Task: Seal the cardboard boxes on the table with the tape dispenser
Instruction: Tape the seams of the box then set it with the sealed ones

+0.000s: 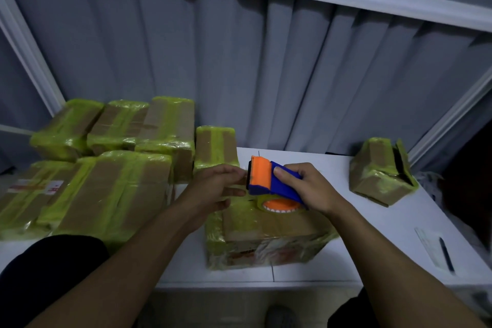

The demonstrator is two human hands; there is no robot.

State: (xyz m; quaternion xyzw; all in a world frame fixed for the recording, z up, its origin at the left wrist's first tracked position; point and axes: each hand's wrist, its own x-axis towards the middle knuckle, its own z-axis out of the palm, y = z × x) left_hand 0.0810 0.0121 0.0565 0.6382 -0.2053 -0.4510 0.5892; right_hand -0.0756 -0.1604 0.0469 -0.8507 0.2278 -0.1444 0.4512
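Note:
A blue and orange tape dispenser (269,181) with a roll of yellow-green tape hangs just above a cardboard box (266,237) at the table's front middle. My right hand (308,186) grips the dispenser's blue handle. My left hand (215,189) is at the dispenser's orange front end, its fingertips pinching at the tape's end there. The box under them is wrapped in yellow-green tape on its left side and top.
Several taped boxes (111,168) are piled at the left, one upright box (215,149) behind my hands. Another taped box (380,173) sits at the back right of the white table (372,224). A paper with a pen (444,253) lies at the right edge.

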